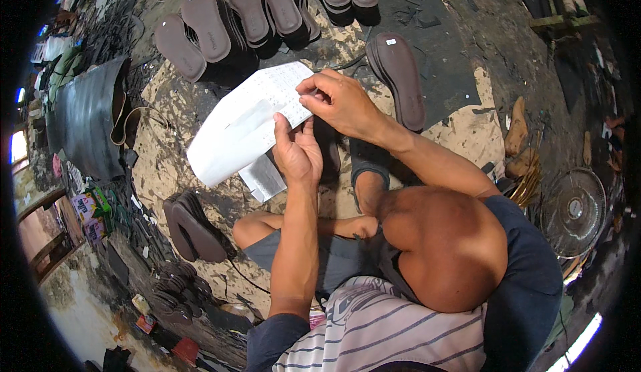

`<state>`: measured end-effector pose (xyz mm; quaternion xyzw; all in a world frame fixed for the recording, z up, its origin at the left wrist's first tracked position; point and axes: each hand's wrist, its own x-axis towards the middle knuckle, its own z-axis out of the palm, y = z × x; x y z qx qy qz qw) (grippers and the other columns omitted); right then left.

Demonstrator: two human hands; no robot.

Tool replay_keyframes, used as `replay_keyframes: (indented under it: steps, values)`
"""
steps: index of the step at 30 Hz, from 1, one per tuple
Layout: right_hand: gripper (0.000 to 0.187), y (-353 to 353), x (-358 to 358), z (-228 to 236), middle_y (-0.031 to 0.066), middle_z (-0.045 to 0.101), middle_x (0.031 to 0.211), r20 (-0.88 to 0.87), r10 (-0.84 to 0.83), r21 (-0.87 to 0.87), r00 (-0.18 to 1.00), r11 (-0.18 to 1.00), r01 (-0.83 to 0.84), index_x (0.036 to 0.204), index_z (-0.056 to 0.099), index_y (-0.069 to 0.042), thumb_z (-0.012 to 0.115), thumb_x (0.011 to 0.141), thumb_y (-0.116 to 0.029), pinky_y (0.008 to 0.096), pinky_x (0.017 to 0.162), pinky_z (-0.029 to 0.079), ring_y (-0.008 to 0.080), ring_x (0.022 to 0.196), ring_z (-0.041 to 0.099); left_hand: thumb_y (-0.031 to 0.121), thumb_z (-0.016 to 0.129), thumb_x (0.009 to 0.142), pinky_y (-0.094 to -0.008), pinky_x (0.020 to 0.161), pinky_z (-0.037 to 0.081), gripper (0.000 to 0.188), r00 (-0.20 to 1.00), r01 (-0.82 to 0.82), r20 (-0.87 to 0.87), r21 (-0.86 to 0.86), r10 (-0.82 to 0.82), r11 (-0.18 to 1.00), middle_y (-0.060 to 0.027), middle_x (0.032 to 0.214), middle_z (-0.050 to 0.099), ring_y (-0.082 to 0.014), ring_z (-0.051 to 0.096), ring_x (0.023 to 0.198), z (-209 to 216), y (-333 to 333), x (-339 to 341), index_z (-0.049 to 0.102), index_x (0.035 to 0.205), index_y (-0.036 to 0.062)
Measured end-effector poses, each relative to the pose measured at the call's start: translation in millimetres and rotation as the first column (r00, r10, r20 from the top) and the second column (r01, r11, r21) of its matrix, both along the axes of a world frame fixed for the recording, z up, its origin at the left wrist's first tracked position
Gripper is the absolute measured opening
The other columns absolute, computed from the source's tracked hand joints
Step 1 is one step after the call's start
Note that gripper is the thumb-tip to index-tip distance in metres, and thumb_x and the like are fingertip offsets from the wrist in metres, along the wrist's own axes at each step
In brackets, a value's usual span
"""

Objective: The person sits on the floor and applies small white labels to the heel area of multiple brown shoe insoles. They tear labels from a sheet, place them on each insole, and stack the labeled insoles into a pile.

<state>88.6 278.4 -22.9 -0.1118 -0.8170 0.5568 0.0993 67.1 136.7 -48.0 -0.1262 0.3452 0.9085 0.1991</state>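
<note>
A white sheet of small printed labels point(237, 128) hangs bent over the work area, its left end curling down. My left hand point(298, 155) grips its lower right edge, thumb on top and fingers beneath. At the sheet's right edge my right hand point(344, 105) is closed, thumb and forefinger pinched at the printed labels; whether a single label sits between the fingertips is too small to tell. Below the sheet lies a smaller white paper point(264, 178). Just right of my right hand rests a stack of dark brown shoe soles point(400, 82) with a small white label at its top end.
Several stacks of brown soles point(207, 25) stand in a row at the far side, some with white labels. More soles point(193, 228) lean together at the left. A fan point(574, 208) stands at the right. A dark rolled sheet point(87, 118) and scraps lie at the left.
</note>
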Motion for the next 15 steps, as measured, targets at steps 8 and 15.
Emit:
replay_keyframes:
  steps: [8,15]
  values:
    - [0.02,-9.0,-2.2,-11.6,0.0157,0.07,0.101,-0.131,0.048,0.169,0.99,0.985,-0.025,0.106,0.07,-0.006,0.068,0.092,-0.021,0.0456,0.079,0.056,0.0371,0.087,0.069,0.009,0.067,0.101,-0.0395,0.104,0.055,0.04,1.0,-0.002,-0.014,-0.228,-0.001,0.974,-0.0154,0.13,0.063,-0.023,0.064,0.119,0.7,-2.9,2.6,0.053,0.137,-0.0029]
    - [0.019,-12.2,-0.5,3.0,0.0136,0.073,0.096,-0.015,0.03,0.091,0.999,0.995,-0.028,0.105,0.069,-0.007,0.068,0.092,-0.021,0.0452,0.078,0.056,0.0347,0.088,0.071,0.004,0.065,0.1,-0.0366,0.095,0.059,0.032,0.995,-0.048,0.072,-0.321,0.075,0.946,-0.0131,0.126,0.066,-0.0216,0.066,0.114,-9.9,-7.0,2.2,0.059,0.131,-0.0023]
